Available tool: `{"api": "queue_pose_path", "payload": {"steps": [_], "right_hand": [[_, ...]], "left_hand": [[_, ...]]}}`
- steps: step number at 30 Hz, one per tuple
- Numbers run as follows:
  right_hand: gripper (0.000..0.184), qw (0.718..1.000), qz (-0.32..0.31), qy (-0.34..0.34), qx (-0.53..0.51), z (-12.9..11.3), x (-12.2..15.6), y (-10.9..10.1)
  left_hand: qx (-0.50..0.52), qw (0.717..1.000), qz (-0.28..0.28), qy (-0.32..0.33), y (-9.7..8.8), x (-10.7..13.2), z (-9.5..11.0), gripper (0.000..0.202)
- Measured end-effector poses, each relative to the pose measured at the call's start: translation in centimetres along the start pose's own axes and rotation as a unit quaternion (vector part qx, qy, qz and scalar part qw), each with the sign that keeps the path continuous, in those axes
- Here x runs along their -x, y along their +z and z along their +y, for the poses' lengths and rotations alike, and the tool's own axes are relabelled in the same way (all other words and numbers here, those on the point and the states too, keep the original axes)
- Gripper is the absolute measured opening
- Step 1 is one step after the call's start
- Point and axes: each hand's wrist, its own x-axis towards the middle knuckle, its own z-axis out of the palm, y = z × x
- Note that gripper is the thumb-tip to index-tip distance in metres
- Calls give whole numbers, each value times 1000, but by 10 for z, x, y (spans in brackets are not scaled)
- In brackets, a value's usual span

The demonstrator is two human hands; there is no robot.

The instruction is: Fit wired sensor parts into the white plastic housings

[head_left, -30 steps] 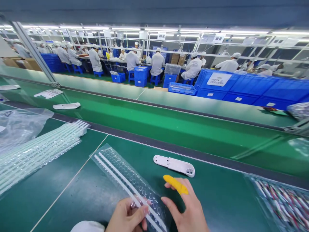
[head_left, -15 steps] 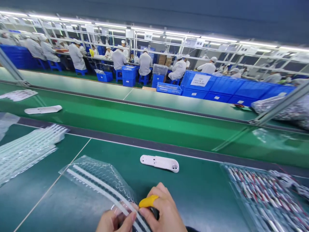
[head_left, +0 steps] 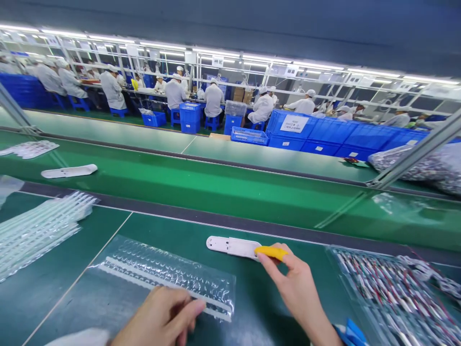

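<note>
A clear bubble-wrap bag point(head_left: 169, 271) lies flat on the dark green bench in front of me. My left hand point(head_left: 158, 315) sits at its near edge, fingers curled, thumb and fingertip pinching the bag's rim. Beyond the bag lies a long white plastic part point(head_left: 228, 245). My right hand point(head_left: 295, 283) reaches out to that part's right end. Its index finger wears a yellow finger cot point(head_left: 272, 251) laid over the end, with the thumb pressed in below, so the hand pinches the part.
A stack of bubble-wrap bags point(head_left: 39, 226) lies at the left. A clear tray of small wired components point(head_left: 396, 288) sits at the right. Behind runs a green conveyor belt point(head_left: 234, 192) carrying another white part point(head_left: 68, 171). Blue crates point(head_left: 324, 129) and white-coated workers fill the back.
The bag, held up in both hands before, now lies flat on the bench. My right hand has left it and reached forward onto the white part. The view swung slightly right.
</note>
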Motion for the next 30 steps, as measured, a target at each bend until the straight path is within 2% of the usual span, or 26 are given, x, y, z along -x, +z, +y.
{"api": "queue_pose_path", "payload": {"steps": [2,3,5,8,10,14,17,20,24,28,30], "right_hand": [[20,1000,7,-9,4,3,1,-3],[21,1000,10,-18,5,3,2,-4],[22,999,15,-41,12,3,4,-5],[25,996,22,-76,36,5,5,-10],[26,993,14,-97,61,8,6,-15],[32,979,-26,-142,147,16,9,-17],[37,953,-70,-146,254,20,12,-10],[33,923,-138,-121,337,21,12,-3],[26,893,-243,-81,369,17,9,-5],[26,863,-324,-104,374,13,6,-12],[26,860,-342,-114,362,12,5,-15]], "left_hand": [[-133,978,95,127,-3,-24,13,16],[-191,957,144,165,-3,-38,17,15],[-221,942,178,180,-1,-64,22,33],[-210,944,174,184,5,-83,22,25],[-194,948,162,193,8,-78,21,18],[-114,954,161,224,11,-50,20,20],[-55,953,158,252,14,-35,19,22],[-44,951,144,269,16,-31,16,23],[-49,949,142,277,18,-29,12,18],[-51,947,156,278,19,-26,12,17],[-49,946,157,280,19,-24,12,17]]}}
